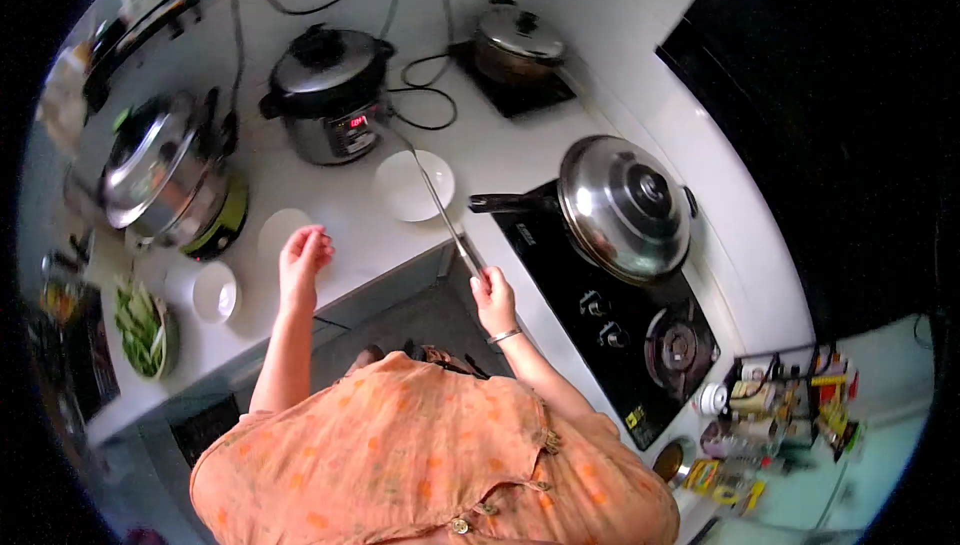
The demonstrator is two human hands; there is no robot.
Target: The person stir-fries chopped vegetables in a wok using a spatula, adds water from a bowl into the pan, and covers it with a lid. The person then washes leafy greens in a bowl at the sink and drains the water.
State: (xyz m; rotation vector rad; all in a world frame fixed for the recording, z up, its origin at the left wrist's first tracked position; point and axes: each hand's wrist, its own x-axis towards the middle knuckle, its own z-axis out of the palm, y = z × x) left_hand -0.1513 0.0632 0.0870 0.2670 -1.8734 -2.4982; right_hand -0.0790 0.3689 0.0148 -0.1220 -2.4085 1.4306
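My right hand [493, 301] is closed round the handle of a long, thin metal cooking utensil [437, 195]. It slants up across a white plate [412, 183] toward the electric pressure cooker [331, 95]; the blurred far end hides its exact kind. My left hand [304, 253] is raised over the counter edge, fingers curled in, with nothing visible in them. Beside it on the counter lies a pale round plate [282, 233]. A white bowl [216, 293] stands further left. On the hob, right of my right hand, sits a lidded frying pan [628, 207].
Green vegetables [138, 330] fill a bowl at the counter's left. Behind them stands a lidded steamer pot [165, 170]. A lidded pot [518, 43] sits on a black plate in the back corner. Right of the black hob [580, 345] are bottles and packets [765, 400]. Cords hang on the wall.
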